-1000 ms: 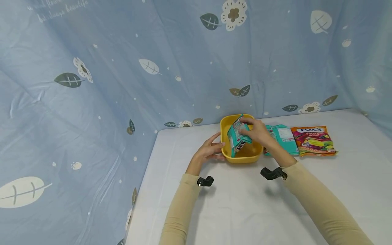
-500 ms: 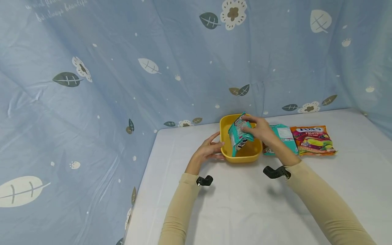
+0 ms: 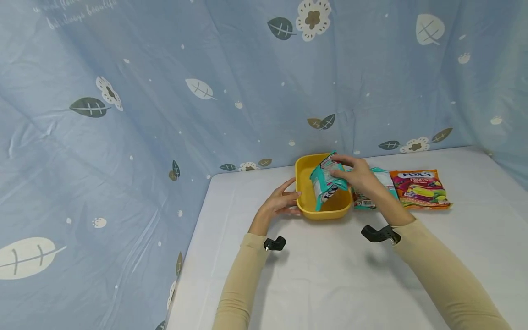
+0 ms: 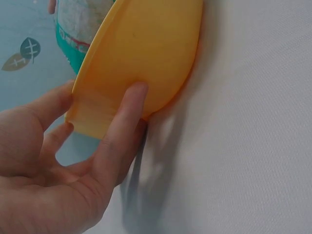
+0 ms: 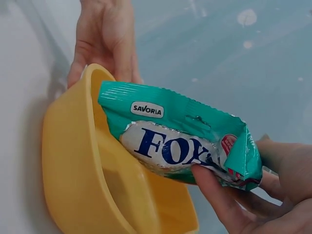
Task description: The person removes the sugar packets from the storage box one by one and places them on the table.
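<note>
A yellow plastic tub [image 3: 323,214] stands at the back of the white table. My left hand [image 3: 278,201] steadies its left side, the fingers spread and fairly straight against the outer wall and rim, as the left wrist view shows. My right hand [image 3: 359,176] pinches a teal FOX'S candy bag [image 3: 327,178] by one end. That bag hangs tilted over the tub's opening, its lower end inside the rim. In the right wrist view the bag [image 5: 170,136] shows its "Savoria" label, and part of the tub's inside is visible below it.
Right of the tub lies another teal candy bag [image 3: 385,181], partly hidden by my right hand and forearm. Beside it is an orange and purple FOX'S Fruits bag [image 3: 420,189]. A blue patterned curtain [image 3: 247,91] hangs behind and to the left of the table [image 3: 313,275].
My right hand has shifted slightly to the right with the candy bag, which has moved a little toward the tub's right side. The left hand and tub look the same.
</note>
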A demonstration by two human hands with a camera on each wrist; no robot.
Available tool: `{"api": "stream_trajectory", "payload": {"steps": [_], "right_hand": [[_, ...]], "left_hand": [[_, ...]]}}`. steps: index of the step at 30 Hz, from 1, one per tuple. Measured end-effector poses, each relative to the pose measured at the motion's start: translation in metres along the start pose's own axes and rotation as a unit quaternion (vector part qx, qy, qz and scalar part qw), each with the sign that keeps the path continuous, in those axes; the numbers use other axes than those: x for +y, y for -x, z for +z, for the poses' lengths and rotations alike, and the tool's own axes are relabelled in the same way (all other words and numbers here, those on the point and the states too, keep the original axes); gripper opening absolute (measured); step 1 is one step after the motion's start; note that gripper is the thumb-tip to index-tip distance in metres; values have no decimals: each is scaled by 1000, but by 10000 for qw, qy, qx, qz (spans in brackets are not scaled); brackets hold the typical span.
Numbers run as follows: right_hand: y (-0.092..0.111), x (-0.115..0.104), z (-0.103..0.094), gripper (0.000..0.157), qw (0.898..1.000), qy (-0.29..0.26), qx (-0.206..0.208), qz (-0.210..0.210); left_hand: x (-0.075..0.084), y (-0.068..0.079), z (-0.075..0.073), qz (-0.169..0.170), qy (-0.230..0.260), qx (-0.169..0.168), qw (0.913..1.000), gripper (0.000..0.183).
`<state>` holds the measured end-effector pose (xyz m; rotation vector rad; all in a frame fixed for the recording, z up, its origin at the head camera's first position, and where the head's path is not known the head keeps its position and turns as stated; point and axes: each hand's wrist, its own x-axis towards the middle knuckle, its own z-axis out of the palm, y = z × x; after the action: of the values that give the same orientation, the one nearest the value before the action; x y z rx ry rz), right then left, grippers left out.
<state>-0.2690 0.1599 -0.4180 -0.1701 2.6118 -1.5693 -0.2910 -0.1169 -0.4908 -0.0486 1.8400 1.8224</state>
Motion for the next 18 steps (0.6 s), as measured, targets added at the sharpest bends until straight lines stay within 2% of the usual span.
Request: {"api": "stream_trajectory", "payload": {"steps": [6, 18], "right_hand": [[6, 2, -6, 62, 9993, -279, 37, 248], [14, 7, -16, 64, 9974, -616, 160, 333]], "left_hand": [[0, 1, 1, -4, -3, -37, 10000, 73], [-2, 1, 0, 29, 79, -7, 10000, 68]]}}
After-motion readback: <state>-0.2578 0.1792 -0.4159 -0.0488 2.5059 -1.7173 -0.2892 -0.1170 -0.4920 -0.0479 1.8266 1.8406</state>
